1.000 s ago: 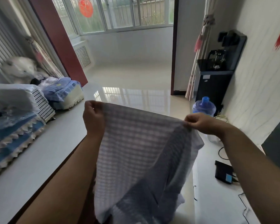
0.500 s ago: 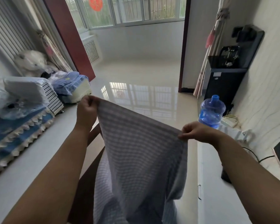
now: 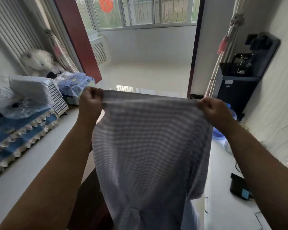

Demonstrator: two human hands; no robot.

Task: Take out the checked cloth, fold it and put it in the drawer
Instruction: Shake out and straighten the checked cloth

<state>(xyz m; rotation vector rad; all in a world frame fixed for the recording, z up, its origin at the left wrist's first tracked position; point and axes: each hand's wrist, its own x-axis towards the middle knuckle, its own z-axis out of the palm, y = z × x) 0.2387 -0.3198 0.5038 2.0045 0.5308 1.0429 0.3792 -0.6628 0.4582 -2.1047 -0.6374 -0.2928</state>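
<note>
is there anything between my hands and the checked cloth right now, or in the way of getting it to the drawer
Nothing sits between them: the left hand and right hand each pinch a top corner of the checked cloth, which hangs spread out between them. No open drawer shows in this view, so that path cannot be judged.

Floor [image 3: 145, 75]: we see glossy pale tile, window glare on it.
Windows [image 3: 140, 12]: we count several barred panes across the far wall, daylight in; red ornament [image 3: 105, 4] on the glass.
Door frame [image 3: 78, 39]: dark red, left of the opening.
Right wall [image 3: 279, 97]: white; black water dispenser [image 3: 239, 83] against it.
Left: we see a radiator [image 3: 12, 30], bagged plush toy [image 3: 37, 61].
</note>
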